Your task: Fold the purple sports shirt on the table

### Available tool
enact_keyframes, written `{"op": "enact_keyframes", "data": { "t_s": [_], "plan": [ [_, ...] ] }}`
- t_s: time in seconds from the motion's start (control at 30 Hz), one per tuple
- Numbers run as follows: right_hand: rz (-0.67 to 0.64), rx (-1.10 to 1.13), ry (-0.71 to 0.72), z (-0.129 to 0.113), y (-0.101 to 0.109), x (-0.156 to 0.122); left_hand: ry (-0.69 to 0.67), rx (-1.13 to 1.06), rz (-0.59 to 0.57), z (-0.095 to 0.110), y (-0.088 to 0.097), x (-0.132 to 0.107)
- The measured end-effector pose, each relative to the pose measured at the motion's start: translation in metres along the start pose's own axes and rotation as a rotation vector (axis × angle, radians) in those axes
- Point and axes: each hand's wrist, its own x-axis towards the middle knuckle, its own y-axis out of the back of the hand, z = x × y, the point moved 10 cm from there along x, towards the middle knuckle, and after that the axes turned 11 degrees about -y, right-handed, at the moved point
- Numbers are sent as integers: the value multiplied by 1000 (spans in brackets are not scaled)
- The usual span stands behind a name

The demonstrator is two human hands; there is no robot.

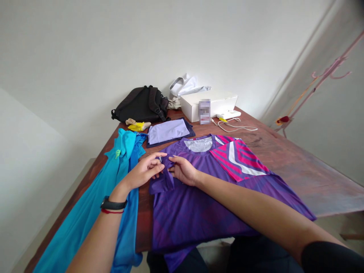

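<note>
The right hand (184, 170) grips a fold of the purple shirt (199, 203) between thumb and fingers, at the sleeve on the shirt's left side. The left hand (153, 167) is at the same fold, just beside the right, thumb and forefinger spread and the other fingers curled; whether it grips the cloth, I cannot tell. A black band (113, 204) and a red string (112, 212) circle the left wrist.

The shirt lies spread on the tabletop (287, 159), its collar toward the far edge and its lower part hanging over the near edge. Its other sleeve, pink with purple and white stripes, is folded inward across the front. Left of it, a blue shirt (93, 212) stretches in loose folds along the left edge.

Beyond the collar, a folded lavender cloth (167, 129) rests on a dark blue cloth (192, 131). A small yellow and beige bundle (137, 126) sits near the far left corner, in front of a black backpack (139, 104). Toward the far right corner stands a white box (210, 99), with a small packet (204, 112) upright against its front, blurred. Beside the box are a white power strip (229, 114) and a looped cable (241, 127); white fabric (186, 85) is heaped behind it. Past the right edge leans a pink rack (327, 71).
</note>
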Motion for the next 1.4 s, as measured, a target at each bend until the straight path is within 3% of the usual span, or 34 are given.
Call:
{"op": "enact_keyframes", "data": {
  "t_s": [0.2, 0.4, 0.63, 0.73, 0.9, 1.0, 1.17, 1.4],
  "plan": [
    [12, -78, 43, -4, -3, -3, -38, 107, 102, -1, 9, 6],
    [65, -180, 80, -7, -9, -8, -94, 305, 330, -8, 40, 6],
    [105, -293, 179, -30, -24, -23, -152, 275, 286, -20, 38, 14],
    [166, -259, 187, -35, -14, -21, -137, 268, 282, -26, 36, 19],
    [403, -226, 209, -38, 26, -13, -77, 365, 319, -38, 40, 20],
    [474, -336, 312, -46, 39, -12, -106, 404, 328, -39, 39, 21],
    [540, -603, 546, -66, 40, -19, -167, 503, 337, -40, 38, 23],
    [704, -1091, 534, -85, 34, -25, -196, 629, 334, -45, 36, 23]
  ]
}}
